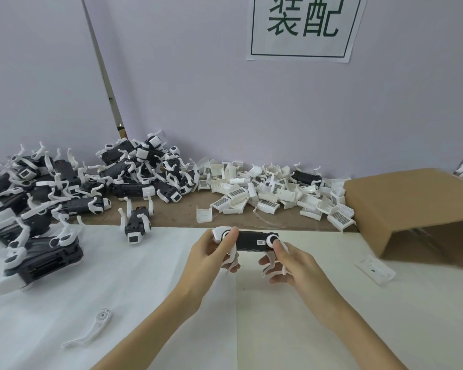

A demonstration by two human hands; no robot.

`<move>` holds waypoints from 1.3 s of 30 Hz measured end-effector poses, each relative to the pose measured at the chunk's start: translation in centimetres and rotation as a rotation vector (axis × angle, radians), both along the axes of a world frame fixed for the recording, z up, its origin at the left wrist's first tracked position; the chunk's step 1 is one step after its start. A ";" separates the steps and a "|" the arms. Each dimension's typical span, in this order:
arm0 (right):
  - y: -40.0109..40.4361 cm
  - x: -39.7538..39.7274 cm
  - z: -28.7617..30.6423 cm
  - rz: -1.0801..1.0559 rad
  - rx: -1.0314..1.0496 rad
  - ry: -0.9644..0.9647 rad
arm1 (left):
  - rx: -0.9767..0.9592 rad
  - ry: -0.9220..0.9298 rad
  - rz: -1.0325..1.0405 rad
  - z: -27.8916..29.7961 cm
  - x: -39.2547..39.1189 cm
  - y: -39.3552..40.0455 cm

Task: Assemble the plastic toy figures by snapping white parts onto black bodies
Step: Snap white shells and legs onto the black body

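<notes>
A black toy body (251, 241) with white round joints and thin white legs hangs above the white table sheet (118, 289), held between both hands. My left hand (214, 252) grips its left end, thumb laid over the white cap. My right hand (286, 263) grips the right end, thumb pressing the white round joint, fingers curled under the legs. A pile of loose white parts (273, 192) lies behind on the brown board. Assembled black-and-white figures (72, 188) are heaped at the left.
One assembled figure (137, 222) stands alone at the sheet's far edge. A loose white leg piece (91, 329) lies near left. A white flat part (376, 268) lies right. An overturned cardboard box (417, 209) stands at the right. A wall with a paper sign (305, 25) is behind.
</notes>
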State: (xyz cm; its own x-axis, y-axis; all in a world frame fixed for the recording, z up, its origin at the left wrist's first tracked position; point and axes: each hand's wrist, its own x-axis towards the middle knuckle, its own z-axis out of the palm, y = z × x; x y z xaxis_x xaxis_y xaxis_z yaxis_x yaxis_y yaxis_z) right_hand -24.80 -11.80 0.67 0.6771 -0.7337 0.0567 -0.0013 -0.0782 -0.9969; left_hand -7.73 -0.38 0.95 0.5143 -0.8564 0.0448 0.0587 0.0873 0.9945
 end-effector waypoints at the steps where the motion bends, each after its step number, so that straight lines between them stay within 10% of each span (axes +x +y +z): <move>1: 0.1 0.1 0.1 -0.016 0.015 -0.001 | 0.026 0.026 -0.022 0.0 0.1 0.0; 11: 0.8 0.2 0.6 -0.037 0.194 -0.087 | 0.078 0.216 -0.096 -0.7 1.8 -0.4; 18: 0.9 -0.3 -0.4 0.024 -0.831 -0.051 | -0.071 0.125 -0.053 -1.4 1.4 -0.6; 22: 1.0 0.0 -0.6 -0.034 -1.041 0.069 | -0.170 0.100 -0.066 -1.0 1.7 -0.2; 29: 0.8 -0.1 -0.5 0.082 -0.359 -0.059 | -0.145 -0.356 -0.012 -1.1 2.0 0.3; 33: -1.0 0.6 -0.2 0.201 -0.094 -0.069 | -0.150 -0.107 -0.017 -1.1 2.3 0.3; 39: -7.1 4.3 -0.2 -0.072 -0.378 0.240 | -0.123 -0.002 -0.015 -2.2 3.5 0.1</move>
